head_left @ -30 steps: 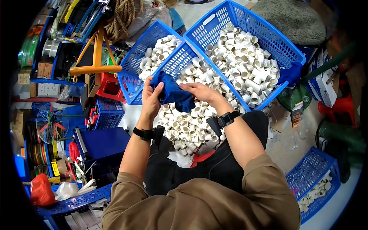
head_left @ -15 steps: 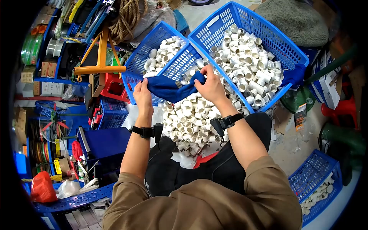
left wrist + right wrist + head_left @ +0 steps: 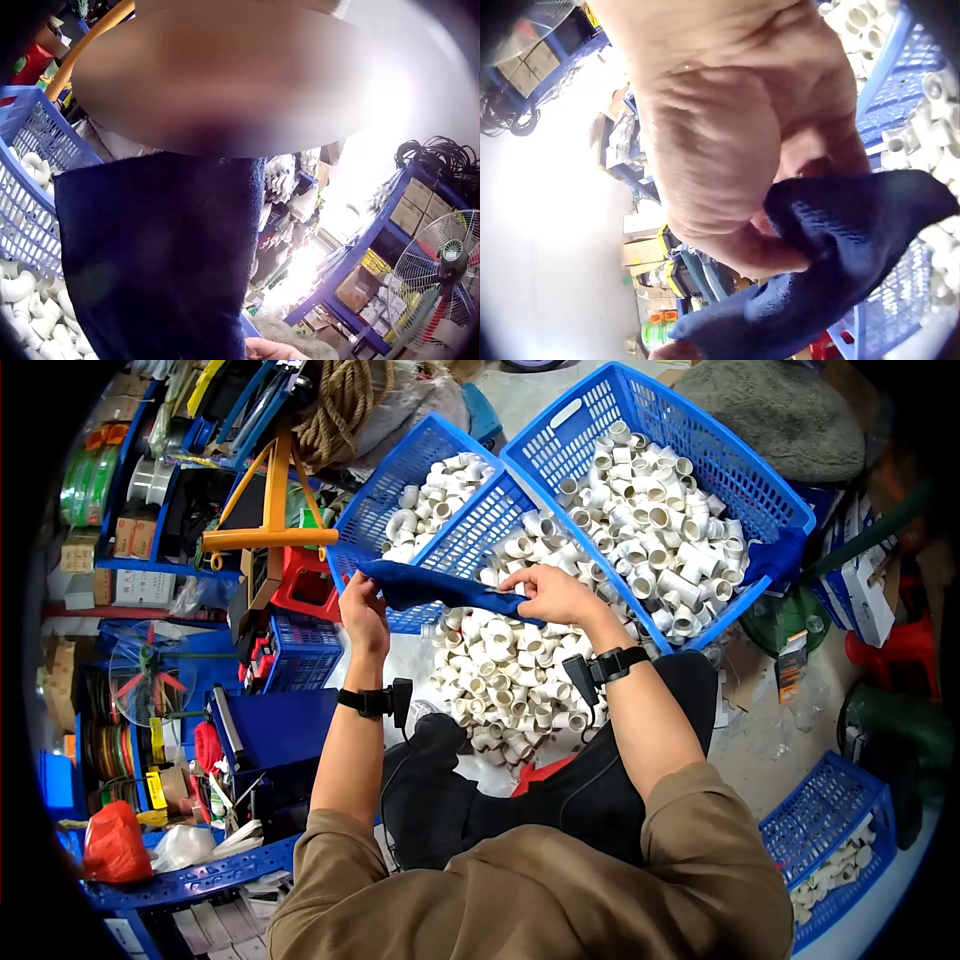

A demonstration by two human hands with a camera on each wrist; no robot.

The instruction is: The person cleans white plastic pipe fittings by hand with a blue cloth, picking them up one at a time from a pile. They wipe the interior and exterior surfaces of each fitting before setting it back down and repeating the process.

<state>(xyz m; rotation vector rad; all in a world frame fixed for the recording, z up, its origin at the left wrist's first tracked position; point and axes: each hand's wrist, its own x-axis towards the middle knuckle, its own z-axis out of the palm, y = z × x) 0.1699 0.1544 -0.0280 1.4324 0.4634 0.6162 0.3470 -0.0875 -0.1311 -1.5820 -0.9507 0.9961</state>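
A dark blue towel [image 3: 430,588] is stretched between the two hands, above a heap of white plastic pipe fittings [image 3: 510,670]. At its left end the left hand [image 3: 365,618] pinches a corner with thumb and fingers. The right hand [image 3: 553,596] grips the other end, thumb and fingertips closed on the cloth. Seen from the right wrist, the towel [image 3: 832,255] hangs folded and bunched under the right hand [image 3: 735,142]. In the left wrist view the towel [image 3: 157,255] spreads flat, with a fuzzy edge; the left hand is largely blurred there.
Behind the heap stand two blue baskets, a smaller one [image 3: 345,520] and a larger one [image 3: 755,470], both holding fittings. Another blue basket [image 3: 815,815] is at lower right. A fan [image 3: 150,675] and loaded shelves line the left. A grey stone-like lump [image 3: 780,415] lies behind.
The towel was bunched up between the hands; it has been spread out and now lies nearly in a straight band. The hands have moved farther apart, the left one leftward, the right one rightward.
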